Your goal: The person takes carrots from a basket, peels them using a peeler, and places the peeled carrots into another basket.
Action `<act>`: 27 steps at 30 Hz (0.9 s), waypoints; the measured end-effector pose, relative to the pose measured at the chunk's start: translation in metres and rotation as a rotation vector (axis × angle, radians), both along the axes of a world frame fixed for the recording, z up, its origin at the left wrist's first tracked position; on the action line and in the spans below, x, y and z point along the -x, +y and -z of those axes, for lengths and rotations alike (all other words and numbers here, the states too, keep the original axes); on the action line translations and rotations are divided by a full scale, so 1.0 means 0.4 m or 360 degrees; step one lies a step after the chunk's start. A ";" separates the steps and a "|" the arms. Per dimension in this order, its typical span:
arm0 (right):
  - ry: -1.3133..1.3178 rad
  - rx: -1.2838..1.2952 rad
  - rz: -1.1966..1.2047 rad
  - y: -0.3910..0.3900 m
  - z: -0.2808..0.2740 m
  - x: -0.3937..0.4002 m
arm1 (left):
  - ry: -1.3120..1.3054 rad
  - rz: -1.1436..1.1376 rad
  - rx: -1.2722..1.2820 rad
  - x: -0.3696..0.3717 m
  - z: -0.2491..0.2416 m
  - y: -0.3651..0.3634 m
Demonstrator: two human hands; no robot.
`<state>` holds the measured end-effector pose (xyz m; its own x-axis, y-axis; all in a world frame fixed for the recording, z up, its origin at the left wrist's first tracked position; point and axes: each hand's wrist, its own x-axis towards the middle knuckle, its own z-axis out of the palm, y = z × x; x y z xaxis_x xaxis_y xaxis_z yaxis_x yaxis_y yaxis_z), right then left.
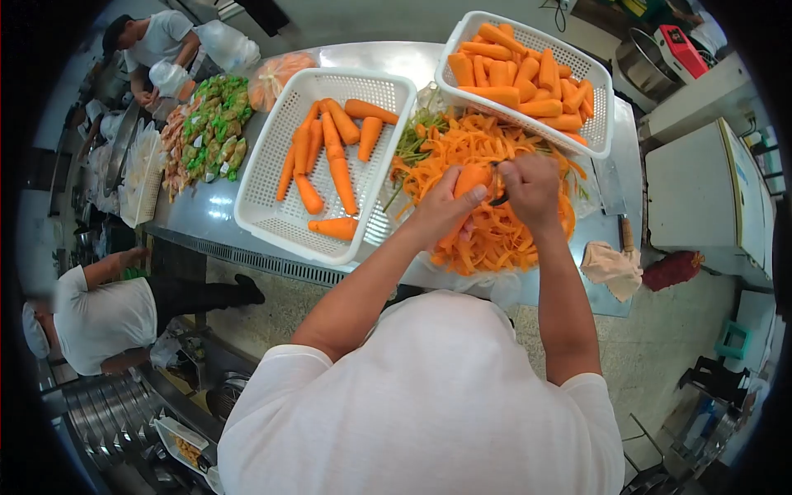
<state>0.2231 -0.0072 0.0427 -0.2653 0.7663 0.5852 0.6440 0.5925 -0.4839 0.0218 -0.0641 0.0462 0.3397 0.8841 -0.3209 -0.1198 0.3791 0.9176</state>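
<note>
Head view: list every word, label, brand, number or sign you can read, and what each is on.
None can be read in this view.
Green packs: small pale patches, perhaps labels; too small to read.
Red device at upper right: any markings are too small and blurred to read.
Left white basket and upper-right white basket: no lettering visible.
Peeler in the right hand: mostly covered; no lettering visible.

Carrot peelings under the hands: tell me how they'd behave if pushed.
The carrot peelings look thin and curled, so probably floppy and light. Loosely heaped and overlapping, they would likely tangle and slide together rather than roll.
</note>
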 end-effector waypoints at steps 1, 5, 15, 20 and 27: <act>-0.0002 -0.0005 0.0011 0.010 0.014 -0.004 | -0.0083 0.0036 0.0024 0.002 0.007 0.015; -0.0052 0.0026 0.0201 0.024 0.025 -0.013 | -0.0246 -0.0059 -0.0045 -0.010 0.039 0.026; 0.0007 -0.0037 0.0022 0.020 0.000 0.040 | 0.0030 -0.0125 0.0048 -0.001 0.002 0.002; -0.0126 0.0068 0.0199 0.039 0.013 0.023 | -0.0285 -0.0107 0.0048 0.008 0.053 0.032; -0.0145 0.0158 0.0251 0.051 0.029 0.006 | -0.0255 -0.0052 0.0177 0.016 0.013 0.033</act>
<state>0.2206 0.0132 0.0312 -0.1859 0.8552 0.4839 0.7691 0.4331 -0.4701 0.0154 -0.0509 0.0410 0.3661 0.8575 -0.3613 -0.2745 0.4705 0.8386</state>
